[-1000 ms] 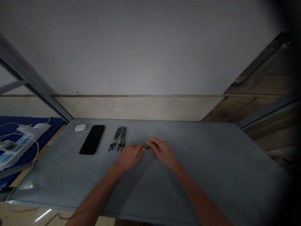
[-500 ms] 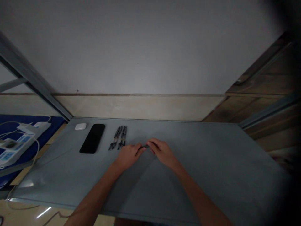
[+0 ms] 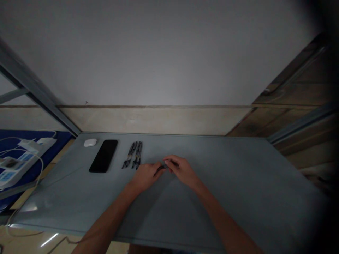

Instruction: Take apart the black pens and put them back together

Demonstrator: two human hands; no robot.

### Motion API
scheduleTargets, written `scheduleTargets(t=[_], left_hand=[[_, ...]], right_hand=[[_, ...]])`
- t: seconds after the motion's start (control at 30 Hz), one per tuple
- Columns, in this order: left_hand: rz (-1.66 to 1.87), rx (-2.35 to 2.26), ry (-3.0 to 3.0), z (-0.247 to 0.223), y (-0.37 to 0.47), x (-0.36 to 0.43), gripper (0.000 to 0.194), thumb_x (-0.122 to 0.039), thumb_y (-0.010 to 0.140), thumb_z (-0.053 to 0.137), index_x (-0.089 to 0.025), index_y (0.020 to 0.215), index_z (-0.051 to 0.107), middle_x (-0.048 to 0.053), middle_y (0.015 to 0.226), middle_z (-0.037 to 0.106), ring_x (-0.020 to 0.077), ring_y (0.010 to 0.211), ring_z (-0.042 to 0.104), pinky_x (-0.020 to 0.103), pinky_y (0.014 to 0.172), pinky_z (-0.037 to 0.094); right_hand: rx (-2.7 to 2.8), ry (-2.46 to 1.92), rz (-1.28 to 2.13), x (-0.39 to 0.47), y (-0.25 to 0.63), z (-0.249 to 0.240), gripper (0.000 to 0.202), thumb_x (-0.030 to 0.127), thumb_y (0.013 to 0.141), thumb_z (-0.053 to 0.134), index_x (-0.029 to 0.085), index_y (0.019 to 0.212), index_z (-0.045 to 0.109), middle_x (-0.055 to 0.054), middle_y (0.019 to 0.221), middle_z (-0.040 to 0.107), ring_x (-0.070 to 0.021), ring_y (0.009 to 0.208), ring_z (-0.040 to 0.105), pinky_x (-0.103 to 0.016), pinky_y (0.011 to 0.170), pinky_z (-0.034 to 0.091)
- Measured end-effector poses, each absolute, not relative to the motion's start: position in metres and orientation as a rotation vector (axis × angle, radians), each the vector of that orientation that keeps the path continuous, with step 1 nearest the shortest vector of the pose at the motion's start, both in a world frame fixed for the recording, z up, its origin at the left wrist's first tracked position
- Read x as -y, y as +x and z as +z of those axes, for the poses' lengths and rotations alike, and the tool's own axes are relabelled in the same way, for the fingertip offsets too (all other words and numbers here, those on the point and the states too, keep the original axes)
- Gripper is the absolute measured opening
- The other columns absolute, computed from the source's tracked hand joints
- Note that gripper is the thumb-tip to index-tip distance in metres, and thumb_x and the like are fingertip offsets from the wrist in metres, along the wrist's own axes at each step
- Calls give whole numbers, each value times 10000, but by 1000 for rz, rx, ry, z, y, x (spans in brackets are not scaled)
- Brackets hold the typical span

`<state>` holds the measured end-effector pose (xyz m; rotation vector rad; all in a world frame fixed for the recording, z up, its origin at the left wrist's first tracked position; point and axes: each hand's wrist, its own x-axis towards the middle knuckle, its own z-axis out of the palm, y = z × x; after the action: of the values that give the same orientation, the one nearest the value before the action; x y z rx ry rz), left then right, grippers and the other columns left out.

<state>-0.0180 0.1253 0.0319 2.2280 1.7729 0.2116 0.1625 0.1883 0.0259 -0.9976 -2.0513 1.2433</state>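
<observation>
My left hand point(image 3: 148, 175) is closed, with a thin dark piece point(image 3: 159, 170) showing between its thumb and fingers. Close against it, my right hand point(image 3: 181, 169) pinches a slim dark stick-like piece point(image 3: 173, 163). The fingertips of both hands nearly meet above the grey table, and whether the two dark parts are one object I cannot tell. Just left of my left hand, several slender dark pieces point(image 3: 137, 155) lie side by side in two narrow groups, with small yellowish spots along them. Their exact kind is too small to make out.
A black smartphone point(image 3: 103, 156) and a white earbud case point(image 3: 90, 142) lie at the left of the grey table point(image 3: 225, 197). Beyond its left edge, a white power strip point(image 3: 26, 160) with cables rests on a blue surface. A wall stands behind.
My fingers have shifted slightly on the dark piece. More of it now shows at my left thumb and within my right hand. The table items have stayed put.
</observation>
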Motion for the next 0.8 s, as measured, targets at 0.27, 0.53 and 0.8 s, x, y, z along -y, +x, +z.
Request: scheduleTargets(t=[0.27,0.53,0.8], left_hand=[[189,-1840,2201,33,-23,-126,436,-468,1005,260,-208,1116,592,70,919,727,223,829,704,289,704,496],[173,-1834,2212,33,-19,-125,446,-488,997,269,-213,1098,605,70,873,728,228,794,706,288,674,490],[312,-1820,2168,33,-22,-124,423,-460,1005,281,-273,1282,540,48,890,727,212,799,705,275,680,489]], right_hand=[[2079,-828,1241,-189,164,32,203,278,888,582,214,1054,679,-68,1054,685,-179,928,631,-286,779,496],[2025,-952,1319,-189,165,29,205,304,915,541,211,1027,685,-29,834,705,-167,749,641,-279,698,484],[2001,-922,1270,-191,165,32,179,260,879,577,223,1010,693,-38,983,711,-169,854,645,-292,779,484]])
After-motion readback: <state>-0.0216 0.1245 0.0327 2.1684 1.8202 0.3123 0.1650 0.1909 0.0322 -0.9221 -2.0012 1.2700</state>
